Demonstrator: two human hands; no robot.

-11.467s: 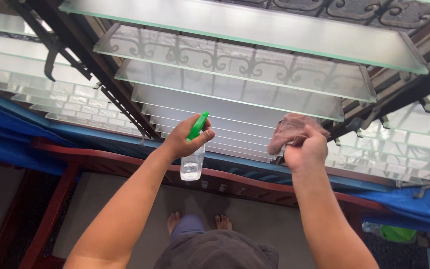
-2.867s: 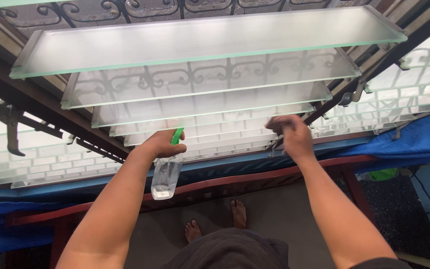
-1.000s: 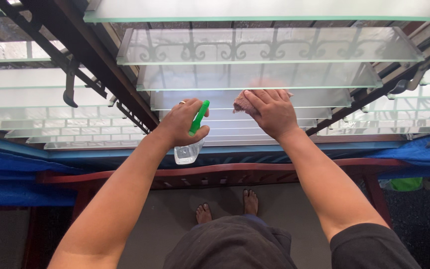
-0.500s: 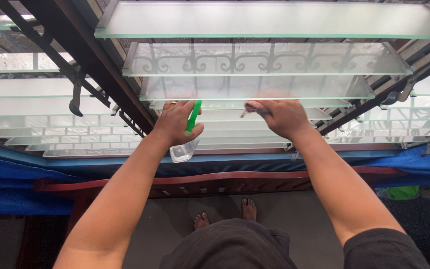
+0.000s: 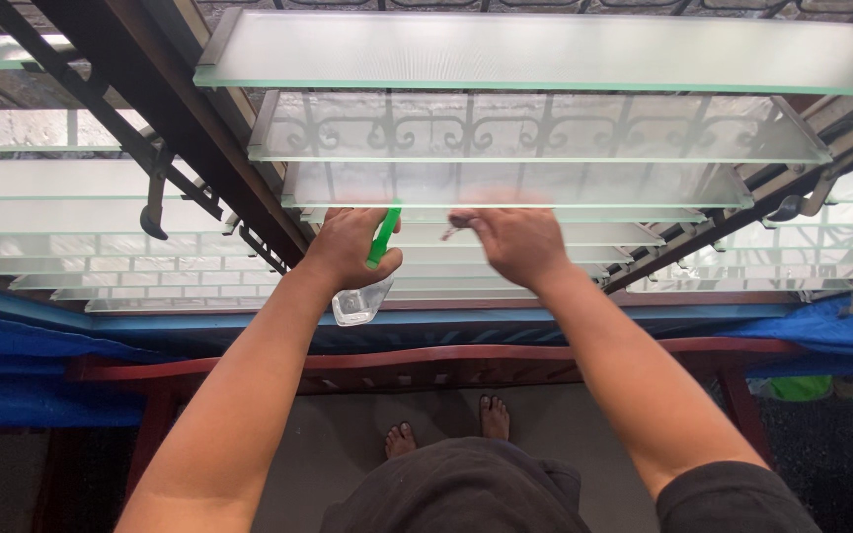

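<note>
Both bare arms reach forward and up, elbows slightly bent, forearms converging. The left hand (image 5: 352,252) is curled closed in a grip, knuckles up, thumb wrapped round. Just to its right, the right hand (image 5: 510,242) is blurred, palm facing away, fingers (image 5: 466,219) loosely bent and pointing toward the left hand, wrist straight

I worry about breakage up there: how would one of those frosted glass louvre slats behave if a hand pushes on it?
The glass slat looks thin and rigid, so it would probably not flex and could crack under hard pressure. It seems held only at its ends, so a push may tilt it. The right hand is blurred at it, while the left hand holds a spray bottle; a wet surface is likely slippery.
</note>
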